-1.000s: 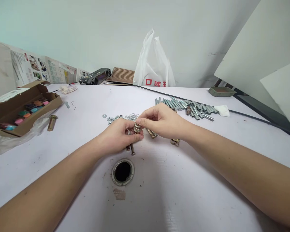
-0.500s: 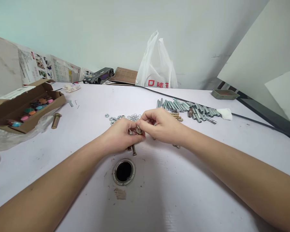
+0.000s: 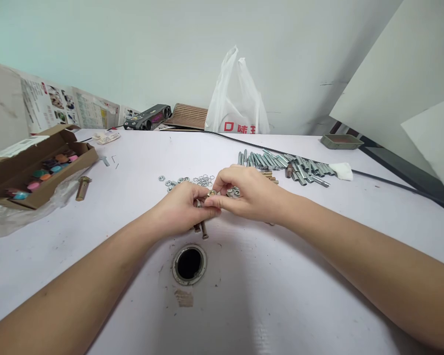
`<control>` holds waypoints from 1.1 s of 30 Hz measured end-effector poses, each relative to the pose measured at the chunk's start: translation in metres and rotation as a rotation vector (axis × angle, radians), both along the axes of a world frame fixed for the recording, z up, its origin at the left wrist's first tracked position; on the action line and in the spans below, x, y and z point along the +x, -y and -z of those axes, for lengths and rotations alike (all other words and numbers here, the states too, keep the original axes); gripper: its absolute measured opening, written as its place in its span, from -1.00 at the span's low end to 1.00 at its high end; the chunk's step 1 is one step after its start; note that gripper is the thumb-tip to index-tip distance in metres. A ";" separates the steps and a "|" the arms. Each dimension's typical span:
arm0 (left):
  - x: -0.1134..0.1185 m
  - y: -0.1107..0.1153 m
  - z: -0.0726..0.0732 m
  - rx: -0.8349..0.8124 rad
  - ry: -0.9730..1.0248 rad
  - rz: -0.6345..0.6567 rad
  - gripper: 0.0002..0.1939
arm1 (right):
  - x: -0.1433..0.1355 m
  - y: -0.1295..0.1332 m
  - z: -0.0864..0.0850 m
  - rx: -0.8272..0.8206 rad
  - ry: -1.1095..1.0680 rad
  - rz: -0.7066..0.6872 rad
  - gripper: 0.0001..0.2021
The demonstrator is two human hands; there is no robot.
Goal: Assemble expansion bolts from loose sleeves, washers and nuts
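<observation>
Near the middle of the white table my left hand [image 3: 185, 209] is closed on bronze-coloured bolts [image 3: 204, 230], whose lower ends stick out beneath the fingers. My right hand [image 3: 242, 191] meets it from the right, its thumb and forefinger pinching a small brass-coloured nut [image 3: 212, 194] close to the left fingertips. Behind the hands lie silver nuts [image 3: 162, 178] and thin ring washers [image 3: 203, 181]. More small metal pieces [image 3: 234, 192] show partly behind the right fingers. Some brass-coloured rods [image 3: 269, 175] lie just past the right hand.
Silver tubes [image 3: 299, 167] are heaped at the back right, beside a white wad [image 3: 341, 171] and a green tray [image 3: 341, 142]. A cardboard box [image 3: 77, 160] and a single bolt [image 3: 83, 188] are at the left. A round hole [image 3: 189, 264] lies in front of the hands.
My right thumb and forefinger have shifted slightly at the left fingertips, and the nut's top face now shows between them. The whole view has moved a little.
</observation>
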State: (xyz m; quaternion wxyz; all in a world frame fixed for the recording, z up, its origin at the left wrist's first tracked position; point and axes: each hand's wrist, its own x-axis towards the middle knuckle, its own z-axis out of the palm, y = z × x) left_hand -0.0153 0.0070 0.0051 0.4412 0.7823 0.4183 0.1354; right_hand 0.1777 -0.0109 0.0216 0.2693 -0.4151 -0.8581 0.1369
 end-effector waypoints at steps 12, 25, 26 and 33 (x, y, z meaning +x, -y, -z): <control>0.000 -0.003 0.000 -0.009 0.004 -0.002 -0.73 | 0.011 0.008 -0.008 -0.158 -0.205 -0.017 -0.56; 0.000 -0.005 0.000 -0.057 0.029 0.011 -0.77 | 0.003 0.012 -0.005 -0.307 -0.314 0.091 -0.62; 0.000 -0.005 0.000 -0.045 0.022 0.009 -0.77 | 0.001 0.012 -0.005 -0.273 -0.273 0.061 -0.69; 0.000 -0.005 -0.002 0.027 0.027 0.034 -0.83 | -0.005 0.012 -0.008 0.040 0.028 -0.073 -0.76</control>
